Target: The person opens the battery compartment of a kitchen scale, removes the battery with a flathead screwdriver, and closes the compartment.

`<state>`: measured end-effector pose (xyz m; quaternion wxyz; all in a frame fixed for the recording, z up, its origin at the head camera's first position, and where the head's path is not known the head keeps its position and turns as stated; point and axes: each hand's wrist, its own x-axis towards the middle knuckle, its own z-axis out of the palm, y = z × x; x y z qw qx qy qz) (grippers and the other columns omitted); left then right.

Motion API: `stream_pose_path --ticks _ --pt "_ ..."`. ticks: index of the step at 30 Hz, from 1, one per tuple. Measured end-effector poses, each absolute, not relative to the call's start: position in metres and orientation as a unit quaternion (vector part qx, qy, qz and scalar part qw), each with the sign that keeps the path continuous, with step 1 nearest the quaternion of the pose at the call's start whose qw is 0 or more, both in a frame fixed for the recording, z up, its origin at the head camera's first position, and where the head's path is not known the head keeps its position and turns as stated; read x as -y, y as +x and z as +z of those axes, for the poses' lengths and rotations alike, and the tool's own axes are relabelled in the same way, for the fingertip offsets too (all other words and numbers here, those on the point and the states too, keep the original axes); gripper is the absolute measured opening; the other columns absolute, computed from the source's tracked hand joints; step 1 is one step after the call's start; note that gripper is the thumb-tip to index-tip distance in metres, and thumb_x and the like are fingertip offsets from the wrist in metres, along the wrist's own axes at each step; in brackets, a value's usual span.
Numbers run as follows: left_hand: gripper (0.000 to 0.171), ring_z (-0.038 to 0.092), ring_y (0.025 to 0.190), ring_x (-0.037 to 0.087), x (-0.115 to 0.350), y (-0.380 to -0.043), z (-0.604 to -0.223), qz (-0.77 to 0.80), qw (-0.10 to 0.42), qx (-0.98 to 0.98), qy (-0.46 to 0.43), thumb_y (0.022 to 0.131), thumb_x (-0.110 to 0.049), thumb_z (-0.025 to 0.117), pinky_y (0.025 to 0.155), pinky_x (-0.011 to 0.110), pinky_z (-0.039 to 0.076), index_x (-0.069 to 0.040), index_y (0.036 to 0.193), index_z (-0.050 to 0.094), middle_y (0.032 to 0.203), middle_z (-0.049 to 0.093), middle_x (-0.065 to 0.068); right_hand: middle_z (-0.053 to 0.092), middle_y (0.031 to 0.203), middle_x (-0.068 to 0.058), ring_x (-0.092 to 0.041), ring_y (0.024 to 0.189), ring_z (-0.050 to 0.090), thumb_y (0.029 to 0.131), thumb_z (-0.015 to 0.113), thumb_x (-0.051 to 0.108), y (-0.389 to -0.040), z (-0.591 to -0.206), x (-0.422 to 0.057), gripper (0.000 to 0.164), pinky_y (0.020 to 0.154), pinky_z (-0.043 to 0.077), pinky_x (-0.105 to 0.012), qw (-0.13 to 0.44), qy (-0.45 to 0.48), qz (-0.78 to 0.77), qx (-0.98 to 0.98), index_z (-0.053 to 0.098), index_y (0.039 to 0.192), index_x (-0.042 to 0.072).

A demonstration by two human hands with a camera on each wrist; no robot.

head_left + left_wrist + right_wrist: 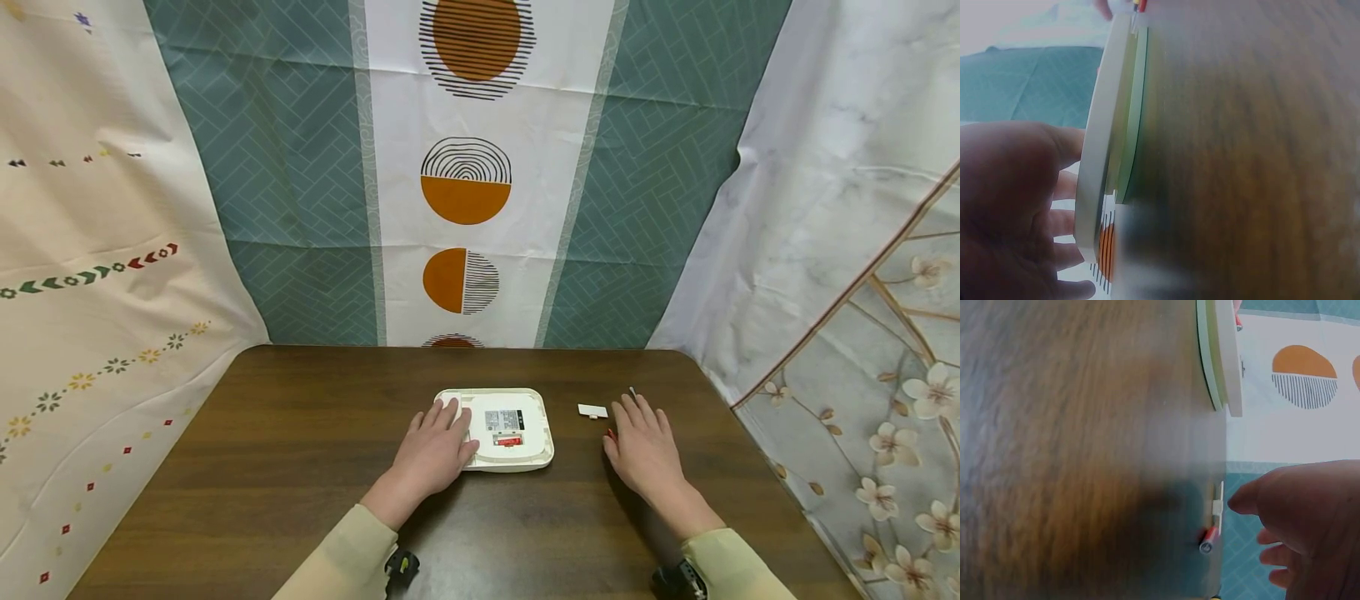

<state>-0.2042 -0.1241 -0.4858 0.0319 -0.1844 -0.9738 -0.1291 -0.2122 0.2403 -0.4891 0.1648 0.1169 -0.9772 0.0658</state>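
Observation:
A flat white device with rounded corners lies underside up on the table. Its label faces up, and a red battery sits in a small opening below that label. My left hand rests on the device's left side, fingers spread and fairly straight. Off to the right, my right hand is held low over the table with relaxed fingers and nothing in its grip. By its thumb lies a loose red battery, mostly hidden in the head view. A small white battery cover lies just left of the right fingertips.
The dark brown wooden table ends at a patterned cloth backdrop. A thin metallic tip shows just beyond the right fingers. Floral cloth hangs along the right side, and cream cloth along the left.

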Motion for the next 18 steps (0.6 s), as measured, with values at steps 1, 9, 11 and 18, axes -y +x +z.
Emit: stream_pose_path --ticks 1,9,11,18 --pt "0.059 0.035 0.16 0.046 0.124 -0.204 -0.486 -0.129 0.031 0.974 -0.184 0.114 -0.04 0.061 0.125 0.067 0.033 -0.004 0.161 0.056 0.171 0.043 0.022 0.053 0.159 -0.032 -0.053 0.154 0.04 0.101 0.076 0.019 -0.212 -0.489 -0.239 0.058 0.123 0.03 -0.074 0.165 0.12 0.067 0.977 0.059 0.149 -0.009" --pt "0.059 0.035 0.161 0.046 0.124 -0.204 -0.485 -0.131 0.027 0.974 -0.184 0.115 -0.041 0.06 0.125 0.067 0.033 -0.005 0.162 0.055 0.172 0.042 0.022 0.048 0.166 -0.027 -0.05 0.157 0.038 0.105 0.074 0.02 -0.211 -0.481 -0.23 0.059 0.125 0.027 -0.071 0.158 0.137 0.054 0.976 0.057 0.156 -0.004" --pt "0.059 0.035 0.161 0.046 0.124 -0.203 -0.486 -0.131 0.028 0.974 -0.184 0.115 -0.041 0.06 0.125 0.067 0.033 -0.005 0.161 0.056 0.172 0.042 0.022 0.048 0.166 -0.027 -0.049 0.157 0.038 0.105 0.074 0.02 -0.212 -0.48 -0.228 0.058 0.125 0.028 -0.072 0.161 0.143 0.052 0.975 0.058 0.156 -0.003" --pt "0.059 0.035 0.16 0.046 0.124 -0.203 -0.485 -0.129 0.03 0.974 -0.183 0.115 -0.04 0.06 0.125 0.067 0.033 -0.005 0.161 0.056 0.171 0.043 0.022 0.049 0.166 -0.026 -0.049 0.157 0.039 0.107 0.076 0.027 -0.214 -0.478 -0.216 0.062 0.125 0.027 -0.072 0.164 0.161 0.067 0.971 0.057 0.159 0.001"
